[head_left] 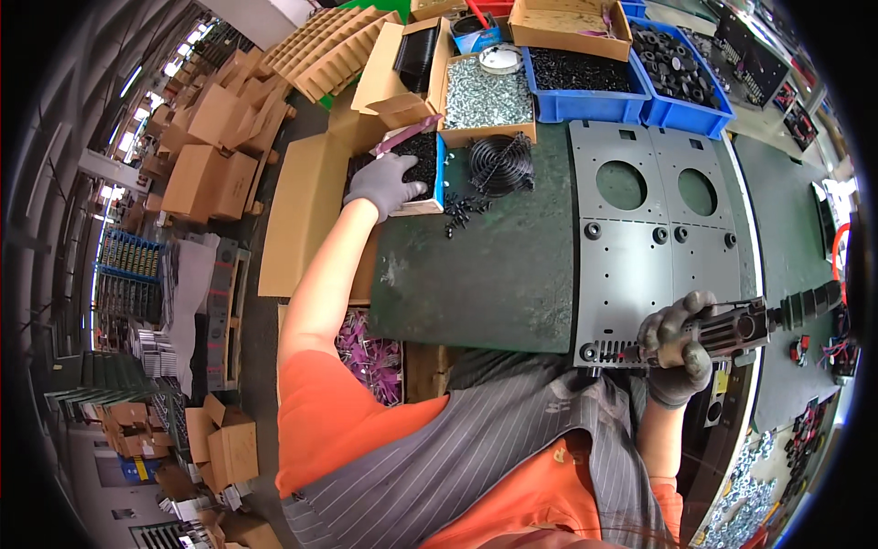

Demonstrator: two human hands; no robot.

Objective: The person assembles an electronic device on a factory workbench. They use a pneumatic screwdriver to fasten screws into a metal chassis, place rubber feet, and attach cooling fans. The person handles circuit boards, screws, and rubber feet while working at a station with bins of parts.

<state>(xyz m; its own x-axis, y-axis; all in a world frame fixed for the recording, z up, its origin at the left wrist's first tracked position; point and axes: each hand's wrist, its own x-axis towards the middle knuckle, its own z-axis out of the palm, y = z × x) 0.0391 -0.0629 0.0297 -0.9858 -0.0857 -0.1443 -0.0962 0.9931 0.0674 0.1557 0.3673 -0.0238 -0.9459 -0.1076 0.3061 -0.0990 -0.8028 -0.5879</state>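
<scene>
Firstly, one left hand [388, 186], grey-gloved, resting at a small box [440, 174] of black screws, fingers bent down over the contents; whether the fingertips are together on a screw cannot be made out, as the back of the glove covers them. One purple strip [409, 134], lying across the far end of that box. One right hand [679, 352], gloved, fingers wrapped firmly around a driver [732, 329], dark and slotted, held roughly level above the near end of the panels, at the person's right. Two panels, grey, side by side on the green bench [476, 284]: left panel [626, 284] and right panel [709, 261], each with one large round hole toward the far end. Black feet, ring-shaped: two on the left panel, a pair on the right panel, and one more [588, 351] at the left panel's near left corner. One fan guard [500, 166], black, round, just right of the small box. Loose screws [465, 213], black, scattered on the bench beside it. Behind: a carton [489, 134] of silver screws; two blue bins, one [590, 108] of small black parts, one [688, 119] of black round parts.
</scene>
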